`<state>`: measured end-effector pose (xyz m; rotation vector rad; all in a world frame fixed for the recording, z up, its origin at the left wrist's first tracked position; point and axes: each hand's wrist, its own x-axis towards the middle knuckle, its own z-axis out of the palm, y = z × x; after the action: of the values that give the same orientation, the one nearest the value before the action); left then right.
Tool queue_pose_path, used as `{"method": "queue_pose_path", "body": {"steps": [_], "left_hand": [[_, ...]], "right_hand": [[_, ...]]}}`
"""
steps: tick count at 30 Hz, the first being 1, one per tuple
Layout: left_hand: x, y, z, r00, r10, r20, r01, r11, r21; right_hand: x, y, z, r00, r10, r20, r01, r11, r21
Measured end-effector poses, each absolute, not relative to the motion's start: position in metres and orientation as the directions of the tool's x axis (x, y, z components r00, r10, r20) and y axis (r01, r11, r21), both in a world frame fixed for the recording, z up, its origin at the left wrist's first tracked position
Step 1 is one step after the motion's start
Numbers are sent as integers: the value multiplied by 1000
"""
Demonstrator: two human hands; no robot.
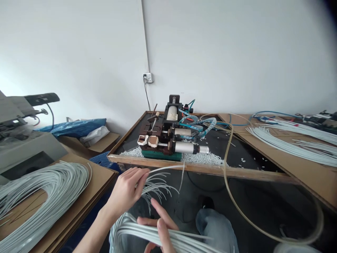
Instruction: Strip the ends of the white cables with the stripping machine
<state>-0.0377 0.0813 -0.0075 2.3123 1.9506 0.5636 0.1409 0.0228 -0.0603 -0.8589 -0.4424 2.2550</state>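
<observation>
My left hand (126, 191) is closed in a pinch on a single white wire (168, 168), whose free end points toward the small pneumatic wire machine (171, 135) on the black-topped table. My right hand (160, 228) sits low in the view and grips a bundle of white wires (147, 233) lying across my lap, with its index finger stretched out. Several loose wire ends (158, 186) fan out between the two hands.
White bits of stripped insulation (202, 159) lie heaped in front of the machine, behind the table's wooden rim (210, 169). A big coil of white wires (44, 189) lies on cardboard at left, more wires (289, 144) at right. A clear hose (231, 196) loops down to the floor.
</observation>
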Motion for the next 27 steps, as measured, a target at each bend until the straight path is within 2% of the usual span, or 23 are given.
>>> {"method": "queue_pose_path", "body": {"steps": [2,4,7,9,12,20,24,27], "left_hand": [[-36,83,-11,201,970,135,952,-226,207],[-33,82,-10,214,972,91,944,-230,237],[-22,78,3,264,964,-14,843,-224,490],[-11,76,16,384,915,-123,727,-218,651],[3,73,31,522,827,-209,627,-206,751],[2,63,32,541,811,-221,637,-224,737],[-2,56,29,506,847,-164,657,-255,710],[-5,50,26,462,869,-178,686,-223,692]], "right_hand": [[142,22,-58,-547,699,-461,-498,-714,-492],[140,21,-59,-536,698,-474,-507,-715,-480],[137,19,-66,-527,700,-481,-530,-714,-458],[135,17,-71,-500,728,-470,-560,-685,-466],[133,15,-76,-446,751,-486,-608,-653,-452],[131,15,-68,-472,732,-492,-646,-667,-371],[129,16,-62,-443,767,-464,-649,-632,-424],[130,17,-58,-444,747,-494,-598,-658,-457]]}}
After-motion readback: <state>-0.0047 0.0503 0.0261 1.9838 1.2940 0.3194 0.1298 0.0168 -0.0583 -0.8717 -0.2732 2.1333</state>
